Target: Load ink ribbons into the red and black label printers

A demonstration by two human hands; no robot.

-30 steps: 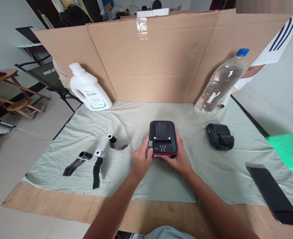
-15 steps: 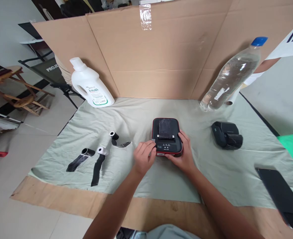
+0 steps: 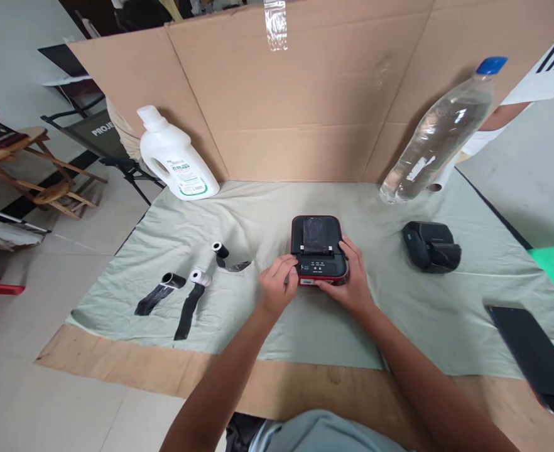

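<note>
A small black printer with a red rim [image 3: 321, 267] lies on the cloth in front of me. A strip of dark film or paper [image 3: 315, 235] shows in the slot on its top. My right hand [image 3: 350, 276] grips the printer's right side, thumb at the front edge and fingers along the side. At the left front corner, my left hand [image 3: 279, 282] has its fingers curled together against the printer's edge; the fingertips are partly hidden. Left of it lie a black-and-white roll [image 3: 220, 249], a white-cored roll with a black strip [image 3: 200, 277] and a black roll [image 3: 173, 280].
A second black device [image 3: 431, 247] rests on the right, with a phone [image 3: 531, 351] nearer me. A white jug [image 3: 178, 157] and a large water bottle [image 3: 441, 138] lean on the cardboard screen [image 3: 291, 94]. Behind it on the right, another person's arm [image 3: 507, 117] shows.
The whole view has shifted slightly, with things appearing a little higher. Both hands stay at the printer; the left fingers have moved only slightly along its edge.
</note>
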